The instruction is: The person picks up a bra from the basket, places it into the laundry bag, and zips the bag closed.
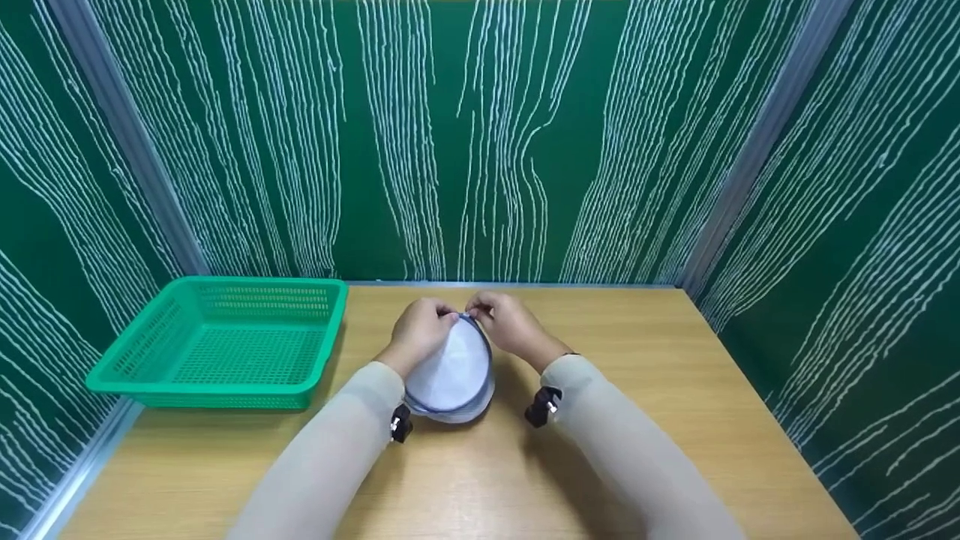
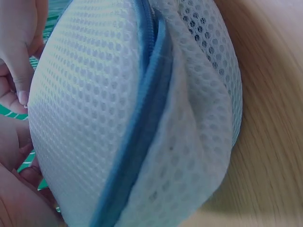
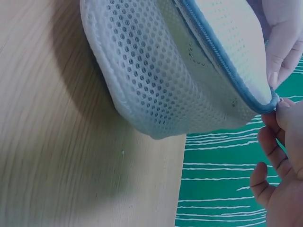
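Note:
A white mesh laundry bag (image 1: 450,367), rounded and puffed out, stands on the table between my hands. Its blue zipper (image 2: 142,113) curves around the edge of the top panel. At the bag's far edge, my left hand (image 1: 421,330) pinches the rim between thumb and fingers. Close beside it, my right hand (image 1: 514,324) pinches a small piece at the zipper's end; the right wrist view shows thumb and index finger (image 3: 284,111) meeting there, with the other fingers loosely bent. Whether that piece is the zipper pull is too small to tell.
A green plastic basket (image 1: 319,375) with slotted walls sits at the table's left side. The wooden table (image 1: 615,337) meets green panels (image 1: 480,150) with wavy white lines at the back and sides, joined by grey metal posts (image 1: 757,150).

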Demonstrator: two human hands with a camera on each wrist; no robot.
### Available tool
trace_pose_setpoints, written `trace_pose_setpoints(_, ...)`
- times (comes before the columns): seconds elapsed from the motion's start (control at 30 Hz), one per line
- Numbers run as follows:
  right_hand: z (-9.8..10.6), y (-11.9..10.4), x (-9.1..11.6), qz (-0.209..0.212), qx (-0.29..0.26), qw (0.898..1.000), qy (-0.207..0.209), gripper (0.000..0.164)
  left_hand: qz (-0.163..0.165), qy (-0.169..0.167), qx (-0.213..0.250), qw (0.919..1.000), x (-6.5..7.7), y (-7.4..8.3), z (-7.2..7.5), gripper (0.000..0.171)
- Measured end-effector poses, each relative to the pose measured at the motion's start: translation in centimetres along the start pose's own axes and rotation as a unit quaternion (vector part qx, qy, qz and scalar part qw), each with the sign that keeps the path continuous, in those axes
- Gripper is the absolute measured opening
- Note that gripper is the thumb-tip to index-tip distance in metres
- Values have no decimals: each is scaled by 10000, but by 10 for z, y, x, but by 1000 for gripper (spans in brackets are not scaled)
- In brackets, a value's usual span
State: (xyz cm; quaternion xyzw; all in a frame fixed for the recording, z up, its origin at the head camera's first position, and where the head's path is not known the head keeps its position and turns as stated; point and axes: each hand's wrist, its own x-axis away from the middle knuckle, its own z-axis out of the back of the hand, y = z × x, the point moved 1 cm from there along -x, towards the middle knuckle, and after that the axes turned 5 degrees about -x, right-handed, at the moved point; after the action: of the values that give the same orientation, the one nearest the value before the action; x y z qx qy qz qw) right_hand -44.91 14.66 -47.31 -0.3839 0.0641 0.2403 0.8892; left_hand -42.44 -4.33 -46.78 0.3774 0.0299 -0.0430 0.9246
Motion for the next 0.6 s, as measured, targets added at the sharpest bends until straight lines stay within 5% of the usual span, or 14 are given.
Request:
trace_pose_setpoints(0.27, 2, 0, 1, -362, 191, 9992, -43, 14, 299, 30, -152, 9994, 0, -1, 3, 21)
trace_pose_setpoints(0.6, 5, 4, 4, -326, 409, 9986, 17, 14, 597, 185, -107, 9980, 6, -8, 10, 27)
